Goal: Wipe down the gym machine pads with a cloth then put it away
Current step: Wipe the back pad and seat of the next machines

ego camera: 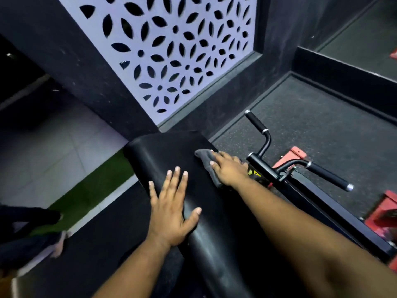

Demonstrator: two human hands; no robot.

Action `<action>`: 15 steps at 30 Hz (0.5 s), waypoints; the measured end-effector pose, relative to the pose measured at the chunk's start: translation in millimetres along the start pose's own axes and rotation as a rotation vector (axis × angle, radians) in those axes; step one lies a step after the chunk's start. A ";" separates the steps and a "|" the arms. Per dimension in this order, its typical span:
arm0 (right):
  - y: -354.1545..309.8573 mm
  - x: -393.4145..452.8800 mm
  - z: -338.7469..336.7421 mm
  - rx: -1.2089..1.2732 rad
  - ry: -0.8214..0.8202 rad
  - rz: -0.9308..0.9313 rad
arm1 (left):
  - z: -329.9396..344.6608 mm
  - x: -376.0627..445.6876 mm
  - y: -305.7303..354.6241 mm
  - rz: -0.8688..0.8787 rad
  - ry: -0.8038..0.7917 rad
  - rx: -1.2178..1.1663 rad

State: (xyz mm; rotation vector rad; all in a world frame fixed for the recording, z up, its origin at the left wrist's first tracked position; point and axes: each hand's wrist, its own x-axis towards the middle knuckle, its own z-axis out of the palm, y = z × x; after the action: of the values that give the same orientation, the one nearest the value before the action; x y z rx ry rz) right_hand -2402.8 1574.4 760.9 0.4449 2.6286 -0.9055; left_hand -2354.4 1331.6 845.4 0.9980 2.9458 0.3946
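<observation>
A long black machine pad (163, 151) runs from the bottom middle up toward the wall. My left hand (171, 209) lies flat on its left side, fingers spread and straight. A dark grey cloth (205, 157) sits on the pad's right edge near the far end. My right hand (228, 168) presses down on the cloth with straight fingers, and part of the cloth is hidden beneath the palm.
Two black handle bars (257, 123) (328, 175) stick out right of the pad on a black frame with red parts (296, 153). A white cut-out panel (171, 50) stands behind. Another person's foot (59, 244) shows at the lower left.
</observation>
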 end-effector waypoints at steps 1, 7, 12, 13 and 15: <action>-6.3 0.2 -2.9 -0.003 -0.008 -0.003 | 0.4 0.5 -0.1 -0.001 0.000 0.001; -13.7 -73.7 -8.0 -0.025 0.013 -0.077 | 1.2 -0.6 -1.5 0.005 -0.018 -0.046; -11.5 -171.9 0.0 -0.111 -0.015 -0.022 | -5.4 -2.2 -0.2 0.003 -0.067 -0.029; -14.2 -198.4 4.4 -0.133 0.013 0.012 | -7.8 -4.7 -1.0 0.024 -0.075 -0.017; -24.9 -246.4 13.8 -0.189 0.092 0.081 | -14.6 -8.2 -5.1 0.078 -0.148 -0.017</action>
State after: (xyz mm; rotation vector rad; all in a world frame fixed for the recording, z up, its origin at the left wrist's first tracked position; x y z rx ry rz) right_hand -2188.3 1501.6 862.1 0.5510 2.7244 -0.6187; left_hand -2352.2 1319.4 857.8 1.0914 2.7749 0.3310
